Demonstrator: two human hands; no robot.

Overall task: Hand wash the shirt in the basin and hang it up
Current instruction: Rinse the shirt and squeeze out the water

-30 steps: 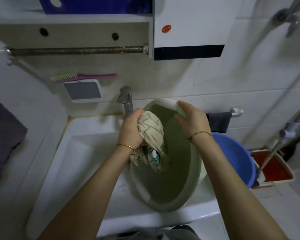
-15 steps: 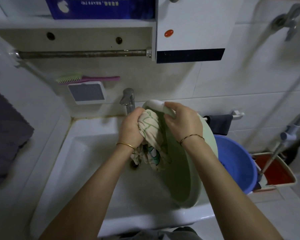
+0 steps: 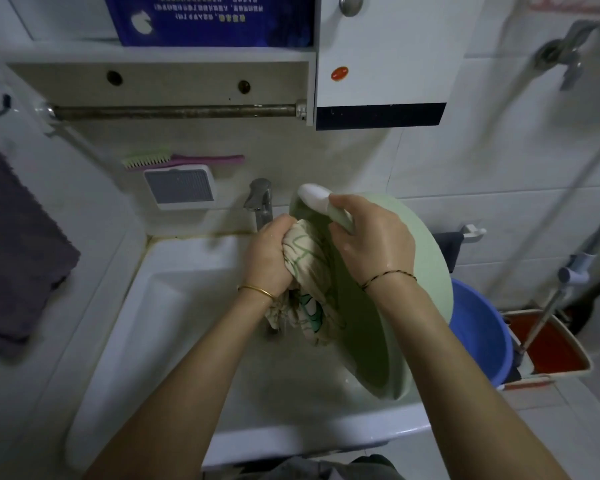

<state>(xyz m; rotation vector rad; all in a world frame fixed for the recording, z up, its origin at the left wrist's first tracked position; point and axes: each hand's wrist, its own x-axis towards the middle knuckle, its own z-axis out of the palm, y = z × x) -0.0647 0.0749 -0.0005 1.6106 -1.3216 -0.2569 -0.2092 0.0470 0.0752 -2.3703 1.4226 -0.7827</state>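
My left hand [image 3: 269, 256] grips a bunched wet shirt [image 3: 307, 289], cream with green line print, and holds it up over the white sink [image 3: 174, 306]. The shirt's lower end hangs down against the inside of the pale green basin [image 3: 426, 292]. My right hand [image 3: 374, 239] grips the basin's top rim, by its white handle patch. The basin stands steeply tilted on its edge in the sink, its open side facing left.
A metal tap [image 3: 258, 202] stands behind my left hand. A blue bucket [image 3: 478, 334] and a red mop tray [image 3: 551, 344] sit right of the sink. A rusty rail [image 3: 174, 111] runs under the shelf, and a dark towel [image 3: 11, 251] hangs at left.
My right hand has tipped the basin from lying nearly flat to standing steeply on its edge, opening toward the left. My left hand has kept the shirt bunched above the sink.
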